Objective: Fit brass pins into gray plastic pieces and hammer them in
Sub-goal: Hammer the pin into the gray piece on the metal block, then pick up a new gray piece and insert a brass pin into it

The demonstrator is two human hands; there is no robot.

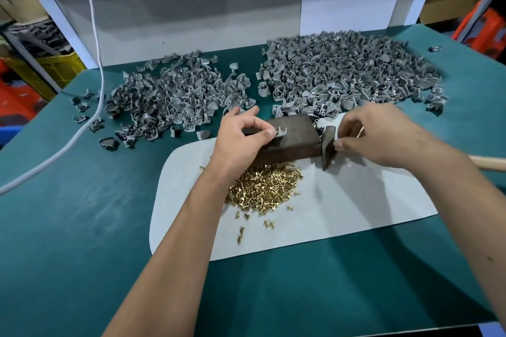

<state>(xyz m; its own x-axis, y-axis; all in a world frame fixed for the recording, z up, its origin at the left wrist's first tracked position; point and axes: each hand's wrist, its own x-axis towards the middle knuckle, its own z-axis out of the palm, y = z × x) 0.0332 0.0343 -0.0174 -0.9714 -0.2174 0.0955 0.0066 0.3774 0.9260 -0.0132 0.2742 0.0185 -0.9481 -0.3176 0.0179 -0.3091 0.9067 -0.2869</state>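
My left hand (241,137) pinches a small gray plastic piece (282,133) between thumb and fingers, holding it on top of a dark wooden block (293,142). My right hand (375,134) hovers just right of the block with fingers curled; a thin brass-coloured thing shows at its fingers, too small to tell. A hammer lies under that hand, its dark head (328,145) against the block's right end and its wooden handle (490,163) running off to the right. A heap of brass pins (262,186) lies in front of the block on a white sheet (342,216).
Two big heaps of gray plastic pieces lie at the back of the green table (82,213), one at the left (175,98) and one at the right (347,74). A white cable (95,35) hangs down and runs across the table's left side. Crates stand beyond the table edges.
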